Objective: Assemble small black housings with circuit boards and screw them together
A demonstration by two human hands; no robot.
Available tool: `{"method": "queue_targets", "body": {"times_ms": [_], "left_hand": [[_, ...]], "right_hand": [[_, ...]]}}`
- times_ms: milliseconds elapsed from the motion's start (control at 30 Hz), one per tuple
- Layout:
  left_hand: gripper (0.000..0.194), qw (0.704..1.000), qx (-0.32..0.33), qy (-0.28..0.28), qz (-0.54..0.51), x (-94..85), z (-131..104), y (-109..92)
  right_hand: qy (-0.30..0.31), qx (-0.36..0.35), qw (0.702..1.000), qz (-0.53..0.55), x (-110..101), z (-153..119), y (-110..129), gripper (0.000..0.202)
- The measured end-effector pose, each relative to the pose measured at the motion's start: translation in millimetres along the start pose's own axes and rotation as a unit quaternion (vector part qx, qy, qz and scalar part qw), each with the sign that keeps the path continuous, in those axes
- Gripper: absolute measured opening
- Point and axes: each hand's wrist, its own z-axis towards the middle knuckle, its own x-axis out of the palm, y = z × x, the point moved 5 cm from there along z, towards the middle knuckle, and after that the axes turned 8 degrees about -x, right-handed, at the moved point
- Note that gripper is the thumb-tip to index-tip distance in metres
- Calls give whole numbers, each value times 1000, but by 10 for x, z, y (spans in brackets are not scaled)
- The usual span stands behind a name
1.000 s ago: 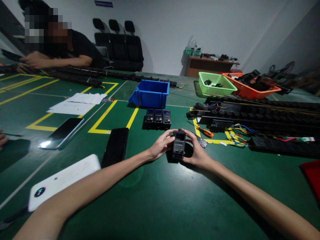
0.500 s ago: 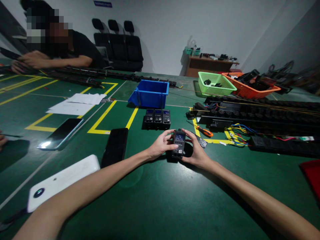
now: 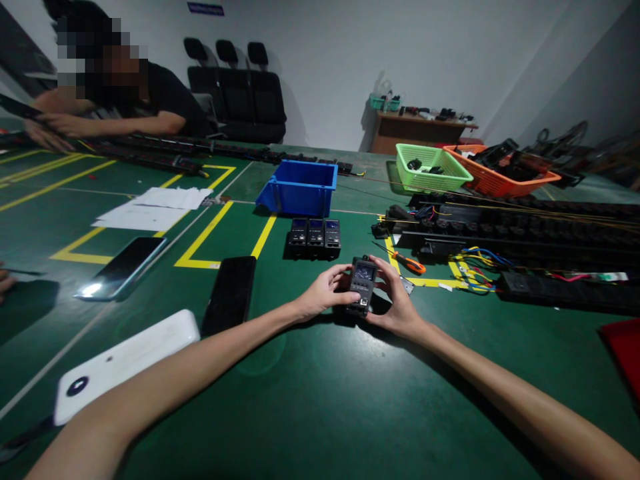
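Note:
Between my two hands is a small black electronic module (image 3: 363,283) with a dark display window and a pale port near its lower end. My left hand (image 3: 327,293) grips its left side, the thumb lying across the lower front. My right hand (image 3: 397,303) holds it from the right, fingertips at the top and thumb at the bottom corner. Three similar black modules (image 3: 315,238) stand side by side just beyond. Partly hidden behind my right hand, a flat metallic piece (image 3: 407,285) lies on the table.
Past the modules is a blue bin (image 3: 304,189). An orange screwdriver (image 3: 409,262), black rails (image 3: 490,223) and coloured wires (image 3: 477,263) lie right, before green (image 3: 434,177) and orange baskets (image 3: 530,185). Phones (image 3: 230,293) and papers (image 3: 155,208) lie left. Another person (image 3: 165,100) works far left.
The module has tilted slightly clockwise and shifted a little to the right in my hands. At far left the other person's hands have moved slightly.

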Motion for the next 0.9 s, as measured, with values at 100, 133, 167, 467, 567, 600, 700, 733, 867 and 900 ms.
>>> {"method": "queue_targets", "body": {"times_ms": [100, 133, 167, 467, 567, 600, 700, 733, 867, 900], "left_hand": [[52, 1000, -12, 7, 3, 9, -2, 7], [50, 1000, -13, 4, 1, 7, -4, 8], [49, 1000, -12, -2, -3, 1, -5, 8], [49, 999, 14, -22, 24, -8, -20, -10], [48, 999, 22, -22, 42, -1, -26, -19], [48, 998, 26, -20, 48, 5, -28, -22], [51, 997, 34, -15, 60, 28, -35, -22], [52, 997, 34, -11, 64, 40, -38, -18], [55, 997, 22, 23, 77, 103, -57, 6], [55, 996, 20, 29, 81, 113, -61, 11]], "right_hand": [[2, 15, 1000, 4, -6, 0, -12, 98], [4, 25, 1000, 11, -5, 0, -22, 99], [7, 36, 999, 22, -2, -1, -36, 102], [-37, 178, 973, 140, 56, -52, -233, 50], [-45, 195, 969, 145, 56, -46, -252, 42], [-50, 196, 969, 145, 47, -42, -251, 41], [-56, 188, 970, 142, 21, -25, -231, 42], [-58, 186, 971, 140, 12, -22, -223, 43], [-67, 185, 969, 147, -13, -21, -213, 43], [-69, 184, 969, 151, -15, -22, -215, 42]]}}
